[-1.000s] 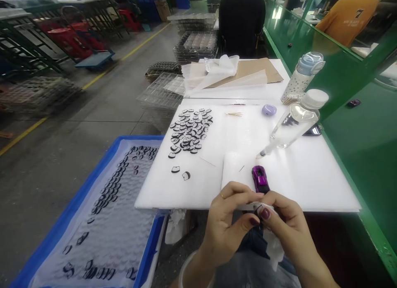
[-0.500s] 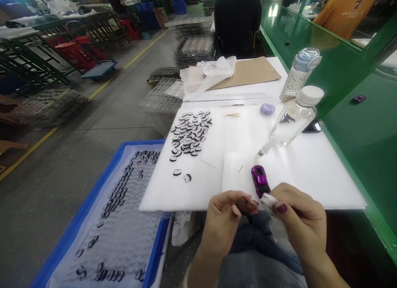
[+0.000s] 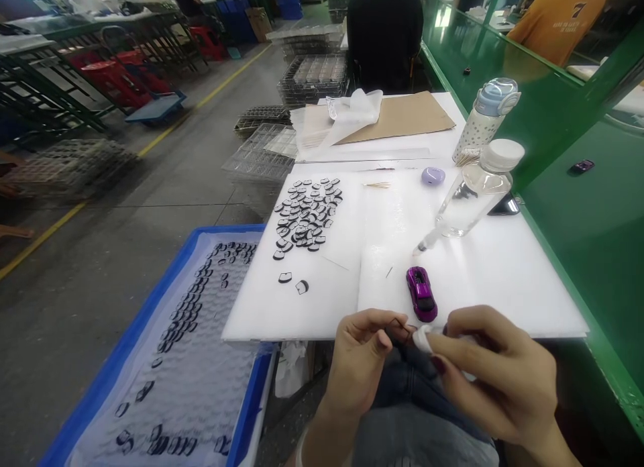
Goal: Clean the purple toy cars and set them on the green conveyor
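Observation:
My left hand [image 3: 363,356] pinches a small dark part [image 3: 399,327] between thumb and fingers, just below the near edge of the white foam board [image 3: 503,286]. My right hand [image 3: 496,376] is closed on a small white cloth [image 3: 421,339] and presses its tip against that part. A purple toy car [image 3: 421,293] lies on the board right above both hands. Near it lie two loose black-and-white pieces [image 3: 293,282], and a heap of several more [image 3: 306,214] farther back.
A tilted clear squeeze bottle [image 3: 467,198] points its nozzle at the car. A blue tray [image 3: 246,413] at the left holds rows of dark pieces. A water bottle [image 3: 486,118], lilac case [image 3: 433,176], cardboard [image 3: 402,116] and a seated person [image 3: 385,34] lie beyond. A green bench [image 3: 578,239] borders the right.
My right hand has turned over and moved left, bringing the cloth tip onto the part in my left fingers. The car has not moved.

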`<action>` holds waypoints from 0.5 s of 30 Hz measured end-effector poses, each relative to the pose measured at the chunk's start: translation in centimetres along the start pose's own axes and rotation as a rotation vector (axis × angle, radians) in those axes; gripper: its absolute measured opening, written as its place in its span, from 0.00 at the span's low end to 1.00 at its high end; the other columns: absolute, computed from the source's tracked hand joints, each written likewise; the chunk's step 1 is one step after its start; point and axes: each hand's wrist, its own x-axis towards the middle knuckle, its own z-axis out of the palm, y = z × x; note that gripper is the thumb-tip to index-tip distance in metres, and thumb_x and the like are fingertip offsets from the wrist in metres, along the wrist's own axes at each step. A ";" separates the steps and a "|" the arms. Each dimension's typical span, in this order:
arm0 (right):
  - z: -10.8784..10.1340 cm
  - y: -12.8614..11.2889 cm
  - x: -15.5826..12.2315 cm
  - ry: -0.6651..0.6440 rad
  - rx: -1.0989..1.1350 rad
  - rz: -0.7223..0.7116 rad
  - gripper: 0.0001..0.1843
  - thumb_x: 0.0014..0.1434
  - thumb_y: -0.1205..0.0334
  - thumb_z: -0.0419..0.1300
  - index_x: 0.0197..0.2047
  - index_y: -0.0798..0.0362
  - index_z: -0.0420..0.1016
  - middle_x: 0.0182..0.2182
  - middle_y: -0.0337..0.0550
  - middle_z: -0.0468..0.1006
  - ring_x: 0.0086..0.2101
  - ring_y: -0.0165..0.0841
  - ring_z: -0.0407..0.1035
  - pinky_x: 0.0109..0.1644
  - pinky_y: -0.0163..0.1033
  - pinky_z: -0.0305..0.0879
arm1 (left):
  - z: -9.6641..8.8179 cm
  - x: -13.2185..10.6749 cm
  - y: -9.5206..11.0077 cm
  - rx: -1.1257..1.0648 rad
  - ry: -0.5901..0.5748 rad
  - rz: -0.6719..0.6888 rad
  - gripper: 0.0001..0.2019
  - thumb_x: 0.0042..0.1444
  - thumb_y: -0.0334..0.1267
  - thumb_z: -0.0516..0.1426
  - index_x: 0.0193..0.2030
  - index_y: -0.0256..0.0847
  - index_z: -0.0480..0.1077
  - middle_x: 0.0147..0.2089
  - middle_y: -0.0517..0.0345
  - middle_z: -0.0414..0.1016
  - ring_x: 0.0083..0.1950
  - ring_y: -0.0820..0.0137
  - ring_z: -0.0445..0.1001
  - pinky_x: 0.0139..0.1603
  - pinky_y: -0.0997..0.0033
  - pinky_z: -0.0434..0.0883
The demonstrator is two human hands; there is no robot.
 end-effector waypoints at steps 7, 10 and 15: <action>1.7 -0.3 0.0 0.048 0.014 -0.002 0.12 0.60 0.73 0.59 0.46 0.54 0.76 0.35 0.43 0.69 0.23 0.22 0.62 0.22 0.30 0.63 | 0.3 0.0 0.2 0.030 0.055 0.018 0.16 0.40 0.51 0.73 0.30 0.43 0.83 0.28 0.55 0.81 0.28 0.72 0.77 0.33 0.76 0.76; 1.7 -0.5 -0.3 0.016 -0.016 0.017 0.13 0.60 0.74 0.59 0.47 0.55 0.76 0.35 0.43 0.69 0.24 0.23 0.62 0.23 0.31 0.63 | 0.1 -0.1 0.2 0.054 0.071 0.046 0.15 0.39 0.50 0.74 0.31 0.44 0.83 0.29 0.55 0.82 0.29 0.72 0.78 0.34 0.77 0.77; 0.8 -0.4 -0.3 0.040 -0.050 0.066 0.12 0.59 0.74 0.59 0.45 0.54 0.76 0.37 0.44 0.69 0.24 0.23 0.64 0.23 0.32 0.62 | -0.1 -0.2 0.1 0.013 0.031 0.063 0.13 0.42 0.48 0.73 0.33 0.45 0.83 0.31 0.55 0.84 0.32 0.70 0.81 0.38 0.76 0.79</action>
